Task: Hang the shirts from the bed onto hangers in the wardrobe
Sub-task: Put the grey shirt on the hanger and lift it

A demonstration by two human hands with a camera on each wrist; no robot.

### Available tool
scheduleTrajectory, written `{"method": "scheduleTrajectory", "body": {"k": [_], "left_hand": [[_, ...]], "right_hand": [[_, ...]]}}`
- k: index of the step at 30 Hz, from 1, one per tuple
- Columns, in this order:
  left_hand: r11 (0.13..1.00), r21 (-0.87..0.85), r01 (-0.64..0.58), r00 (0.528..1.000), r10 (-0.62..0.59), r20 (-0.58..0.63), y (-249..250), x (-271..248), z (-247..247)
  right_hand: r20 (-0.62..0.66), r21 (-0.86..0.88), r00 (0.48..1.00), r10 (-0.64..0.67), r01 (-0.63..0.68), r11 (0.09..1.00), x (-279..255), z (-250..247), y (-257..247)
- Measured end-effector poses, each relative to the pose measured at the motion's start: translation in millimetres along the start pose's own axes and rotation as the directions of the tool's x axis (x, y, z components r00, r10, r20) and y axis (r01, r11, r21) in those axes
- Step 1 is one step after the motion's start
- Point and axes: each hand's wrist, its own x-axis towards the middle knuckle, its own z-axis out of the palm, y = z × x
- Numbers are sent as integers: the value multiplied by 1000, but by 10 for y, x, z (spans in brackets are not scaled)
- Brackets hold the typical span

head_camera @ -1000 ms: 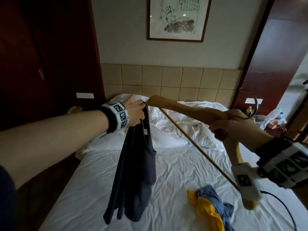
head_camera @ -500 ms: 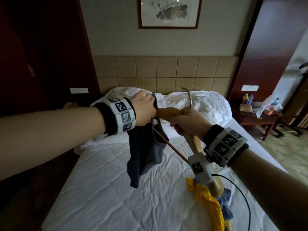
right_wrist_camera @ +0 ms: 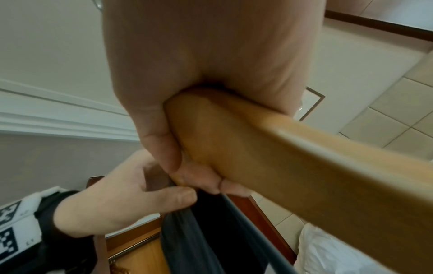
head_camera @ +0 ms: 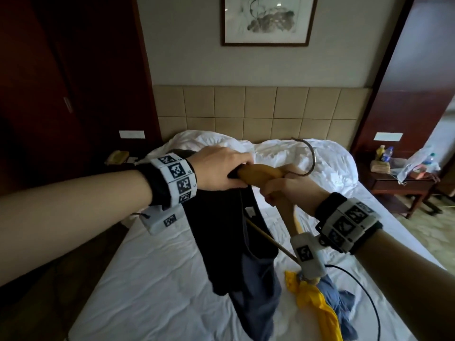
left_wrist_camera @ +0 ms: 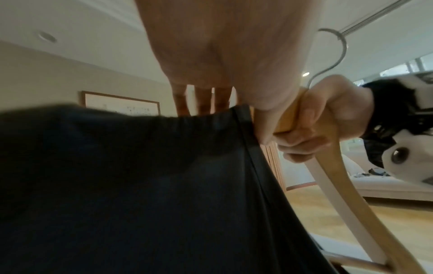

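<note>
My left hand (head_camera: 229,168) pinches the neck edge of a dark grey shirt (head_camera: 229,230) and holds it over the left arm of a wooden hanger (head_camera: 261,174). My right hand (head_camera: 290,190) grips the hanger at its middle, just below the metal hook (head_camera: 310,156). The shirt hangs down over the bed (head_camera: 152,279). In the left wrist view the shirt (left_wrist_camera: 140,185) covers the hanger's (left_wrist_camera: 339,185) near arm. The right wrist view shows the left hand (right_wrist_camera: 117,200) pinching the cloth (right_wrist_camera: 211,231) beside the hanger (right_wrist_camera: 281,157). A yellow shirt (head_camera: 317,306) and a blue shirt (head_camera: 342,299) lie crumpled on the bed.
A dark wooden wardrobe (head_camera: 61,94) stands to the left. A rumpled white duvet (head_camera: 270,153) lies against the padded headboard (head_camera: 246,112). A nightstand (head_camera: 398,185) with bottles and bags stands to the right, and a phone (head_camera: 118,157) sits at the left.
The hands have come together above the bed. The hanger's left arm has gone into the dark shirt's neck, and the left hand has drawn the cloth along it.
</note>
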Motion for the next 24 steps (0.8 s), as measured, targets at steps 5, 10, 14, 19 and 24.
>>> {"method": "scheduleTrajectory", "body": {"k": [5,10,14,19,24], "left_hand": [[993,-112,49,997,-55,-45,72,60,230],[961,-262,92,970,-146,-192,-33,46,271],[983,-175,55,974,-91,-207,-54,22,159],[951,-245,190,926,-256,-276,-202,-44,-41],[902,-354,248,883,-360,-302,-198,-66,-203]], "right_hand": [[-63,-268,993,-101,81,960,77,32,35],[-365,-602,629,-686,403,690,-109,246,430],[-327,-664,512,-794,474,579,-294,427,615],[-106,-575,548,-830,647,501,-371,675,634],[131,-546,840,-526,504,669,-32,892,821]]}}
